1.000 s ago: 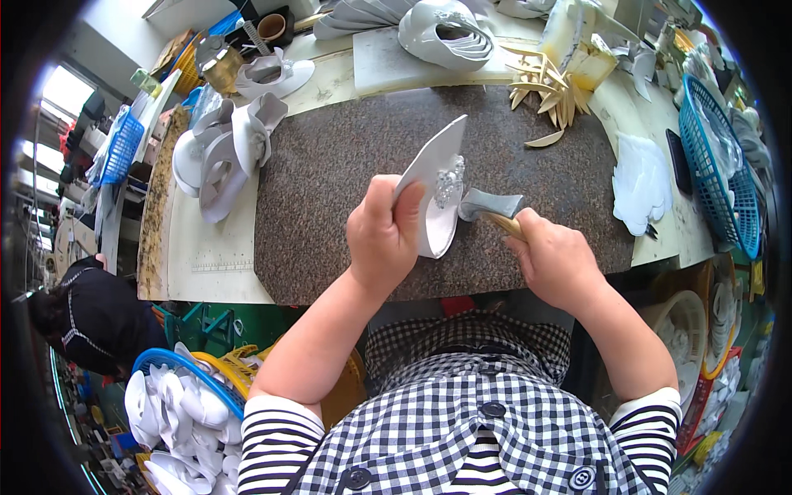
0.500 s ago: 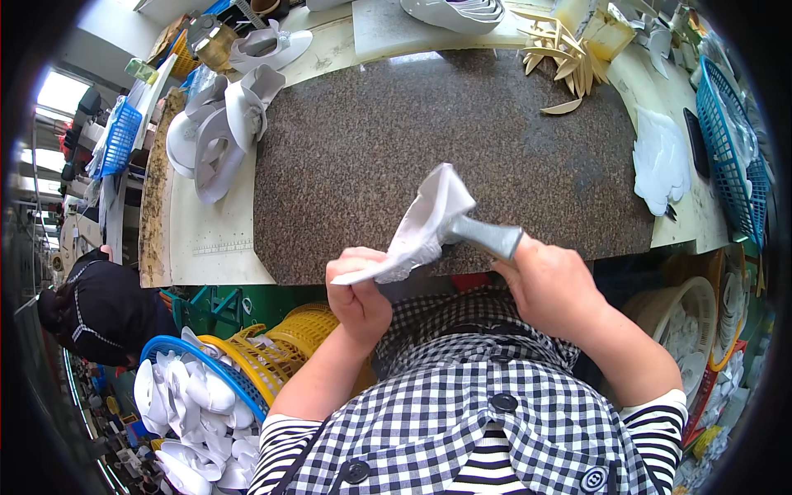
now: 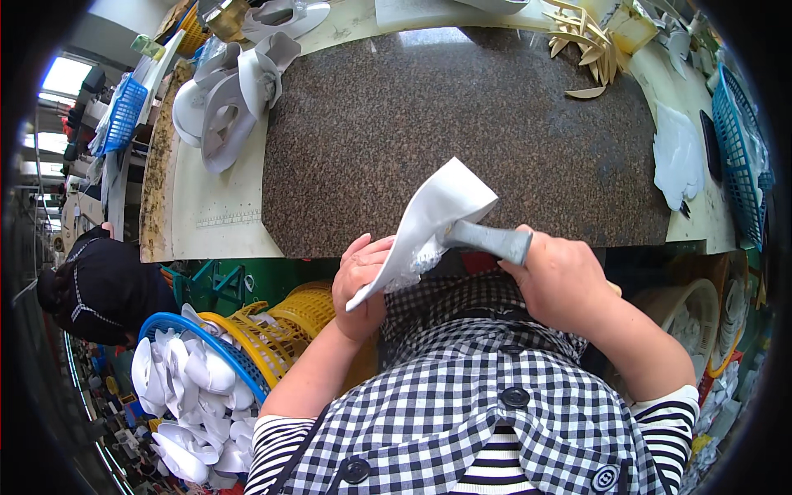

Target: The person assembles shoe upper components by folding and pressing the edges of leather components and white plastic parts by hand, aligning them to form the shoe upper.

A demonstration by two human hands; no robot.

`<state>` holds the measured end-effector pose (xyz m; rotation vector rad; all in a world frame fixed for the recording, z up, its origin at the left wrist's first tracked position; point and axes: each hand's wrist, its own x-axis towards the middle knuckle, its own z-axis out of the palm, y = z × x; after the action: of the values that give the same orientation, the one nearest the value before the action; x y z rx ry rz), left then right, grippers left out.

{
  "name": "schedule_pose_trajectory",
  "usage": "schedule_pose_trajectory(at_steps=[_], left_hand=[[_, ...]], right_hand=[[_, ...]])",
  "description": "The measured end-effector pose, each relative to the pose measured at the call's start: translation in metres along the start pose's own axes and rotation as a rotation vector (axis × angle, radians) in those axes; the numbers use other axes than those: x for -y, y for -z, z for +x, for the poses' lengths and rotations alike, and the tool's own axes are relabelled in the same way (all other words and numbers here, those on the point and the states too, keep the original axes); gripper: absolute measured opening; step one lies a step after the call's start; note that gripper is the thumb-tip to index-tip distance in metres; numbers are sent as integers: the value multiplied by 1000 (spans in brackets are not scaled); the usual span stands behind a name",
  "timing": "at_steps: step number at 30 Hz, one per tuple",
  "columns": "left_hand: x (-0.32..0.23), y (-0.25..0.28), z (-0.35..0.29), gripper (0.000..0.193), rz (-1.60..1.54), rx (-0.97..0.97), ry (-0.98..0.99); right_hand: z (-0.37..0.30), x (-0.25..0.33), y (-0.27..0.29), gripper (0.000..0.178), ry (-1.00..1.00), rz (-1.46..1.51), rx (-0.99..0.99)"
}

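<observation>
A white shoe upper is held up over the table's near edge, tilted, its smooth side facing me. My left hand is closed on its lower left end, fingers behind it. A crinkled, clear shiny patch shows along its lower side. My right hand is wrapped round a grey metal hammer, whose narrow end meets the upper beside that patch. A bit of pale handle pokes out behind the fist. Where exactly the hammer touches is partly hidden by the upper's fold.
A dark speckled stone slab covers the tabletop. White uppers stand at its left, pale curved pieces at far right, white flat sheets at right. A blue basket of white pieces sits lower left. Another person bends at left.
The upper has turned over from its hollow side to its smooth side. My left fingers have shifted behind it. The hammer stays against it. The view has tipped slightly downward.
</observation>
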<state>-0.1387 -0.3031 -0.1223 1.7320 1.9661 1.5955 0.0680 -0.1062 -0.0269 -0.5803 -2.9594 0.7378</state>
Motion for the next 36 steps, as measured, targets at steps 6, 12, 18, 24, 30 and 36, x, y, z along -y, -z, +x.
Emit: schedule_pose_trajectory(at_steps=[6, 12, 18, 24, 30, 36], left_hand=[[-3, -3, 32, 15, 14, 56, -15], [-7, -6, 24, 14, 216, 121, -82], [-7, -15, 23, 14, 285, 35, -111], [-12, -19, 27, 19, 290, 76, -108], [-22, -5, 21, 21, -522, -140, 452], [-17, -11, 58, 22, -540, -152, 637]], right_hand=[[13, -9, 20, 19, -72, -72, -183], [7, -7, 3, 20, -118, 25, -68], [7, -4, 6, 17, -77, 71, 23], [14, -1, 13, 19, -129, 25, 157], [-14, -46, 38, 27, -34, 233, -330], [-20, -58, 25, 31, 95, 292, -433]])
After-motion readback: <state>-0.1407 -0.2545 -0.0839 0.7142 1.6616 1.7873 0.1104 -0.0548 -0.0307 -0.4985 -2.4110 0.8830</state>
